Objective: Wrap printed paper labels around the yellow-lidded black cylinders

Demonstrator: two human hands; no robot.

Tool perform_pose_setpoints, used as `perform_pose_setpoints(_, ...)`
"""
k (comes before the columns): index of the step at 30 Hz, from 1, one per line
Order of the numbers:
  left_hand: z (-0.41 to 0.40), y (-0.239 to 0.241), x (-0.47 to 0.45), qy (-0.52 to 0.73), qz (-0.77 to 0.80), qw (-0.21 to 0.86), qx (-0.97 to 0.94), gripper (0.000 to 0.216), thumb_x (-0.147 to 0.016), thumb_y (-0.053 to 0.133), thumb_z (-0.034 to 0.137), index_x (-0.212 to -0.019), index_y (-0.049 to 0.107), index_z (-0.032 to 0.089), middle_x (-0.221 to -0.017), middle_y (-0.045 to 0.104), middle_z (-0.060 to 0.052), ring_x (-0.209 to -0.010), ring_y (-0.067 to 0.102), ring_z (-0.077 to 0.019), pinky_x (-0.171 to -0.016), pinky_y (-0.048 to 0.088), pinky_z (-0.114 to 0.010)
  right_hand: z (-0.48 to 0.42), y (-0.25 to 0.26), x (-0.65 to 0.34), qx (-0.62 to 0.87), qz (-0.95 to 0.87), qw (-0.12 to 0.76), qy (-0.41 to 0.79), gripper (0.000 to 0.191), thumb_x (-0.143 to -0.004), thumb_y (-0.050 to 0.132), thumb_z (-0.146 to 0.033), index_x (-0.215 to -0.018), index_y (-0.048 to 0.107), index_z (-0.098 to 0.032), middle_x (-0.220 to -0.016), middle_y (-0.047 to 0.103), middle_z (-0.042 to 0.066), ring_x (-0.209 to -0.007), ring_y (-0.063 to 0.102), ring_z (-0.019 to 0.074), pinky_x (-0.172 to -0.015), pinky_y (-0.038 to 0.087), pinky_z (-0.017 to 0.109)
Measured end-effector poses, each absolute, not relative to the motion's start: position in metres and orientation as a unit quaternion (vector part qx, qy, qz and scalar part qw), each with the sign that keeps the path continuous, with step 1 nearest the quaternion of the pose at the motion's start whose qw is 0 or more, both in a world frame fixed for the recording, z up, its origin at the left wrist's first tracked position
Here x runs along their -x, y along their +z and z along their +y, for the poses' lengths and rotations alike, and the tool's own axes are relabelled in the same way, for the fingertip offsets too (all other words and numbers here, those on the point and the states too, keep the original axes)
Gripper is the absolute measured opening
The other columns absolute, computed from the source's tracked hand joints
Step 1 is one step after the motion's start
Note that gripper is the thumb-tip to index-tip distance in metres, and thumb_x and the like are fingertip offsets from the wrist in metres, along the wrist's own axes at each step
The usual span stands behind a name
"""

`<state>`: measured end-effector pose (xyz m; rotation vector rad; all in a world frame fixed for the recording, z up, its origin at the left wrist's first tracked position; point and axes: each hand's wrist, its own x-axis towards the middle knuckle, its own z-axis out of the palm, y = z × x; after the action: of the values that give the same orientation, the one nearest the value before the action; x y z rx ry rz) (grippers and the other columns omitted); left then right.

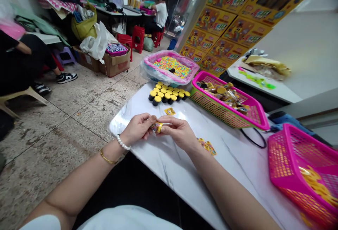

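My left hand (137,128) and my right hand (180,131) meet above the near edge of a white marbled table (169,163). Between their fingertips is a small canister (157,127) with a colourful printed wrap and a yellow end; fingers cover part of it. Both hands are closed on it. Just beyond them a square printed card (169,111) lies flat. Several black canisters with yellow lids (166,97) stand grouped upright farther back. Beside my right wrist lie some printed labels (208,146), partly hidden by it.
A plastic-lined tub (149,61) of coloured pellets stands behind the canisters. A pink basket (229,116) holds wrapped canisters; another pink basket (280,159) at right holds yellow pieces. Printed yellow boxes (215,20) are stacked behind. Other people sit at far left and at a back table.
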<state>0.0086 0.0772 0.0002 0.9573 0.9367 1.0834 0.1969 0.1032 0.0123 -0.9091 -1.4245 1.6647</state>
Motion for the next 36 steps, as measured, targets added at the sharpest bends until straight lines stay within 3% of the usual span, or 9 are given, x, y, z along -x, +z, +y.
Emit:
perform_pose_setpoints(6,0.076,0.0,-0.007,0.405,0.361,0.746,-0.386,0.052,-0.068,0.078,0.063,-0.065,0.057,0.016,-0.047,0.057,0.001,-0.026,0.041,-0.0059,-0.026,0.022,-0.017,0.1,0.01,-0.19,0.373,-0.465,0.49,0.635,0.029,-0.056,0.094,-0.032,-0.071,0.072,-0.021,-0.083,0.067,-0.002,-0.056,0.071,0.015,-0.051,0.066,0.032)
perform_pose_setpoints(11,0.077,0.002,-0.014,0.484,0.354,0.718,-0.353,0.051,-0.064,0.085,0.054,-0.089,0.066,0.015,-0.069,0.067,-0.001,-0.047,0.059,-0.0092,-0.037,0.041,-0.017,0.101,0.009,-0.192,0.399,-0.427,0.424,0.692,0.037,-0.058,0.094,-0.037,-0.078,0.067,-0.021,-0.072,0.072,-0.001,-0.054,0.07,0.0142,-0.05,0.063,0.025)
perform_pose_setpoints(15,0.077,0.002,-0.013,0.474,0.372,0.708,-0.368,0.049,-0.07,0.079,0.059,-0.076,0.065,0.013,-0.056,0.058,0.002,-0.035,0.041,-0.0033,-0.029,0.028,-0.016,0.1,0.005,-0.193,0.409,-0.434,0.385,0.704,0.036,-0.063,0.092,-0.04,-0.075,0.064,-0.02,-0.06,0.067,-0.003,-0.05,0.066,0.0109,-0.049,0.059,0.02)
perform_pose_setpoints(20,0.077,0.002,-0.017,0.459,0.423,0.693,-0.359,0.05,-0.072,0.076,0.062,-0.072,0.059,0.016,-0.049,0.056,0.004,-0.027,0.034,-0.0028,-0.025,0.02,-0.016,0.103,0.006,-0.2,0.364,-0.535,0.371,0.666,0.035,-0.072,0.086,-0.037,-0.103,0.075,-0.026,-0.099,0.072,0.003,-0.073,0.071,0.0135,-0.066,0.065,0.029)
perform_pose_setpoints(22,0.078,0.004,-0.018,0.44,0.441,0.693,-0.363,0.049,-0.078,0.071,0.062,-0.071,0.058,0.016,-0.049,0.057,0.003,-0.026,0.035,-0.003,-0.024,0.019,-0.016,0.104,0.005,-0.202,0.327,-0.578,0.387,0.64,0.034,-0.071,0.087,-0.033,-0.103,0.078,-0.028,-0.109,0.068,0.004,-0.081,0.071,0.0152,-0.069,0.066,0.031)
perform_pose_setpoints(25,0.079,0.008,-0.017,0.408,0.452,0.707,-0.36,0.048,-0.085,0.064,0.059,-0.067,0.056,0.015,-0.05,0.057,0.002,-0.025,0.033,-0.0025,-0.024,0.017,-0.016,0.101,0.001,-0.2,0.297,-0.608,0.455,0.58,0.012,-0.071,0.087,-0.027,-0.082,0.081,-0.026,-0.094,0.065,0.003,-0.077,0.069,0.0151,-0.063,0.067,0.031)
perform_pose_setpoints(28,0.08,0.01,-0.015,0.399,0.449,0.718,-0.352,0.045,-0.087,0.062,0.058,-0.074,0.058,0.015,-0.049,0.057,0.003,-0.025,0.031,-0.0028,-0.024,0.015,-0.015,0.096,0.001,-0.196,0.284,-0.611,0.503,0.542,0.008,-0.073,0.086,-0.023,-0.076,0.079,-0.027,-0.085,0.062,0.001,-0.067,0.066,0.0126,-0.057,0.067,0.03)
perform_pose_setpoints(32,0.081,0.008,-0.017,0.41,0.437,0.715,-0.361,0.045,-0.086,0.062,0.06,-0.092,0.065,0.015,-0.046,0.055,0.004,-0.025,0.03,-0.004,-0.025,0.015,-0.015,0.091,0.01,-0.195,0.297,-0.658,0.469,0.509,0.009,-0.077,0.083,-0.027,-0.085,0.079,-0.026,-0.091,0.061,0.003,-0.074,0.067,0.0144,-0.061,0.067,0.03)
perform_pose_setpoints(36,0.081,0.006,-0.016,0.412,0.421,0.717,-0.374,0.051,-0.081,0.064,0.065,-0.087,0.066,0.014,-0.045,0.054,0.004,-0.025,0.029,-0.0031,-0.025,0.015,-0.015,0.09,0.014,-0.198,0.284,-0.705,0.44,0.478,0.007,-0.08,0.079,-0.021,-0.086,0.079,-0.026,-0.096,0.059,0.003,-0.073,0.069,0.0127,-0.064,0.067,0.03)
